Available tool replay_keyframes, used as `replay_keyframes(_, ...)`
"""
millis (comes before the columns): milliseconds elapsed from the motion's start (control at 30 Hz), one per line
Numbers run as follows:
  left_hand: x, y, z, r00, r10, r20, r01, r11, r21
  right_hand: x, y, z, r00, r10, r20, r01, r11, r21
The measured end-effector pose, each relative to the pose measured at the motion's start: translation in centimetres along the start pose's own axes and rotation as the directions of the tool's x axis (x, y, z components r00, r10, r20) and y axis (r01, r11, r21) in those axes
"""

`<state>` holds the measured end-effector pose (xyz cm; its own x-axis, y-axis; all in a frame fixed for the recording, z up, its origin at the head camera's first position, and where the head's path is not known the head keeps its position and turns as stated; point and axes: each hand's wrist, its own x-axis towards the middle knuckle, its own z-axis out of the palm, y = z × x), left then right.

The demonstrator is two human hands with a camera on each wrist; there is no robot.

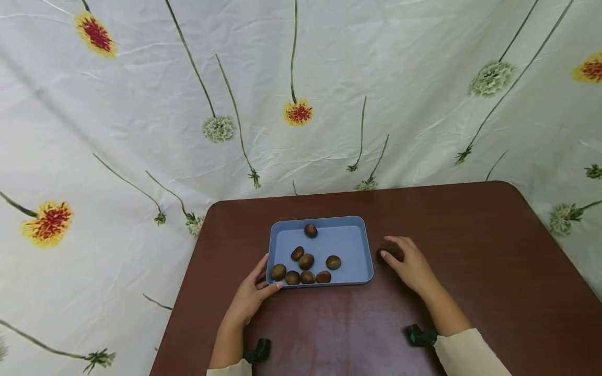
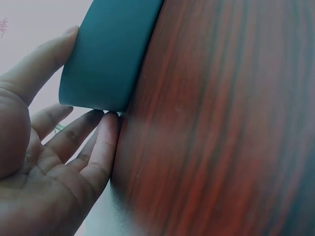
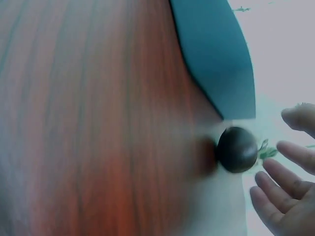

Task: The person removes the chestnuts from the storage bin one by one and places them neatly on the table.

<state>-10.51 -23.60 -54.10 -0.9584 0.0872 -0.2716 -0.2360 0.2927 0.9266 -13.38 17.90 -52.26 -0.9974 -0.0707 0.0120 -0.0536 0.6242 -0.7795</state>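
Note:
A shallow blue tray [image 1: 348,240] lies on the table with several brown chestnuts [image 1: 306,261] in it, most toward its near left corner. My left hand [image 1: 249,297] holds that corner, thumb on the near rim and fingers along the left side. In the left wrist view the thumb [image 2: 54,54] and fingertips touch the tray wall [image 2: 108,59]. Right of the tray, one dark chestnut [image 3: 237,150] sits on the tabletop. My right hand [image 1: 414,269] is around it with fingers spread; in the right wrist view a gap shows between fingertips and chestnut.
The dark red-brown table [image 1: 470,250] has rounded far corners. Behind it hangs a white cloth [image 1: 258,156] printed with flowers. A small black device [image 1: 257,351] is on the left wrist and another [image 1: 420,335] on the right.

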Motion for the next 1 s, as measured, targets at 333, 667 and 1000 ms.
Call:
replay_keyframes(333,0.4,0.4,-0.1,1.0,-0.016,0.027,0.016,1.0,-0.013,0.1,-2.8,1.4,0.987,-0.115,-0.117,0.125,0.989,0.082)
replay_keyframes(667,0.2,0.6,-0.1,0.999,-0.01,0.04,0.011,1.0,-0.005,0.4,-5.0,4.0,0.967,-0.252,0.027,0.249,0.966,0.071)
replay_keyframes(1000,0.1,0.1,-0.3,0.999,-0.008,0.034,0.008,1.0,0.017,1.4,-6.7,6.0,0.92,-0.313,0.237,0.335,0.94,-0.06)
